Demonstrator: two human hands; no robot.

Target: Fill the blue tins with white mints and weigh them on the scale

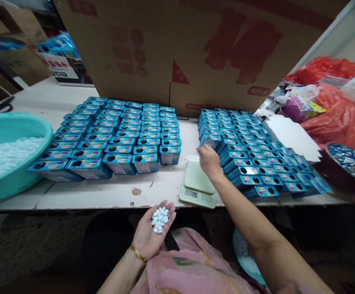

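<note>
Palm up over my lap, my left hand (156, 226) cups a small heap of white candies (160, 219). My right hand (209, 161) is above the table, its fingers closed in a pinch at the near end of a blue tin (211, 139). What sits between those fingers, if anything, is hidden. Below that hand lies a pale green kitchen scale (197, 183) with nothing on its plate. Rows of blue tins with a dark round opening on top stand in a right group (254, 155) and a left group (119, 141).
A turquoise basin (39, 126) of white candies stands at the left edge. Behind the tins rises a large cardboard box (165, 45). At the right are white cards (290, 134), red plastic bags (336, 114) and a dark bowl (327, 167) of shiny blue pieces.
</note>
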